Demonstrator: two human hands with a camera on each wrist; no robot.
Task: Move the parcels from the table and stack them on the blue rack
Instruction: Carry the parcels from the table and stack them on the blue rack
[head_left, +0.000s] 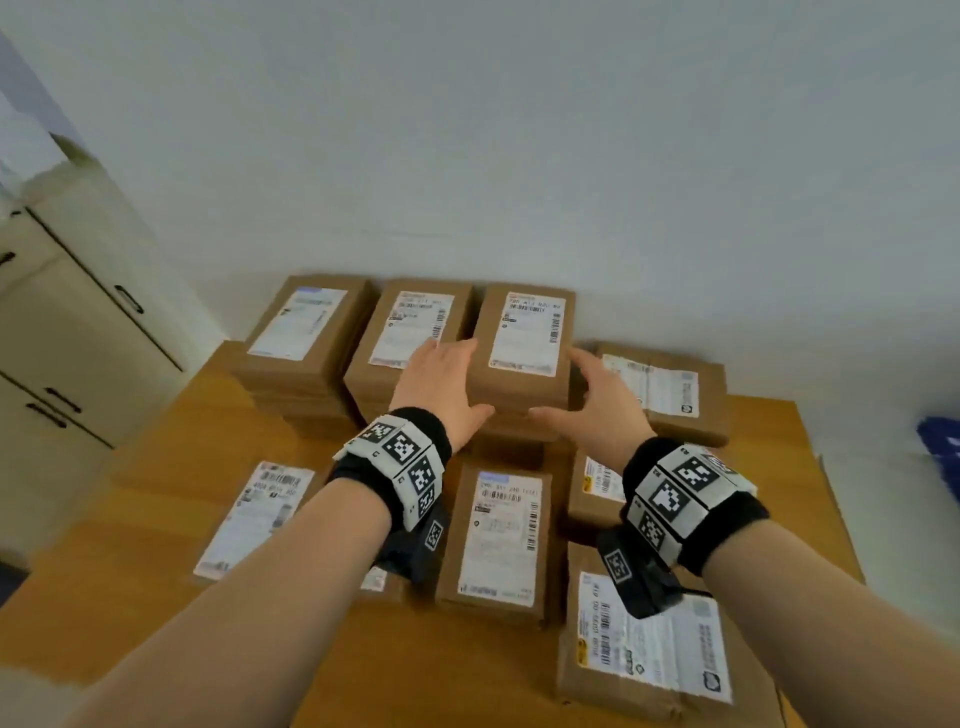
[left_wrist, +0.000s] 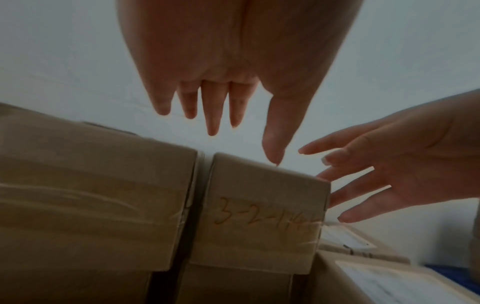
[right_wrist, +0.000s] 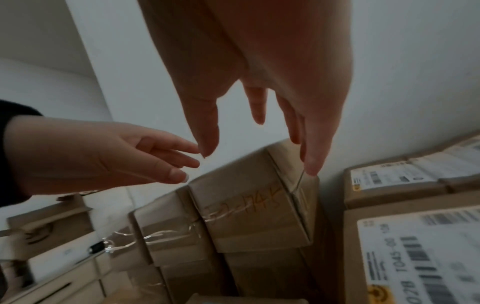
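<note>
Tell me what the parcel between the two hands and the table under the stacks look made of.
Parcel: brown corrugated cardboard, matte, with clear glossy tape and a white paper label. Table: orange-brown wood or wood-look laminate, smooth; faint grain shows, but the frames cannot settle which.

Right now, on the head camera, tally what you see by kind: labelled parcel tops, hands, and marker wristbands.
Labelled parcel tops: 8 clear, others underneath partly hidden
Hands: 2, left hand and right hand
Marker wristbands: 2
Total: 12
</note>
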